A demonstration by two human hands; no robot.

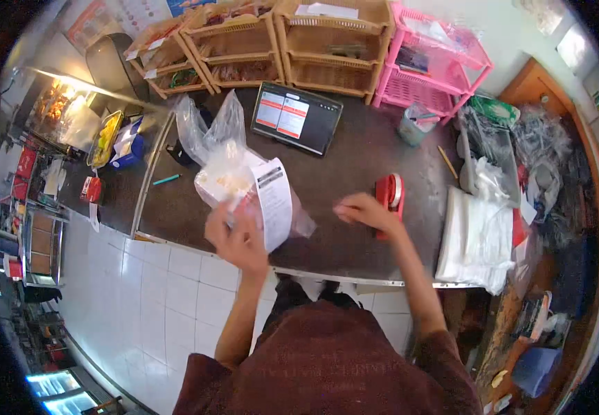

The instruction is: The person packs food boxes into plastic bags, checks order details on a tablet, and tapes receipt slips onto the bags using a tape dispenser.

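Note:
A clear plastic bag [227,169] with packed contents stands on the dark table, its two handles sticking up at the back. A long white printed receipt [274,197] lies against the bag's right side. In front of the bag is my left hand [240,242], its fingers bent and apart, close to the receipt's left edge; whether it touches the bag is unclear. My right hand [365,211] hovers to the right of the bag with thumb and fingers pinched together. Anything between those fingertips is too small to make out. Just beyond it sits a red tape dispenser [390,204].
A tablet [296,117] with a lit screen lies behind the bag. Tan shelf racks [334,52] and a pink rack [431,62] line the back. On the right are stacked white plastic bags [476,238] and a grey basket [496,162]. A teal pen [167,179] lies left.

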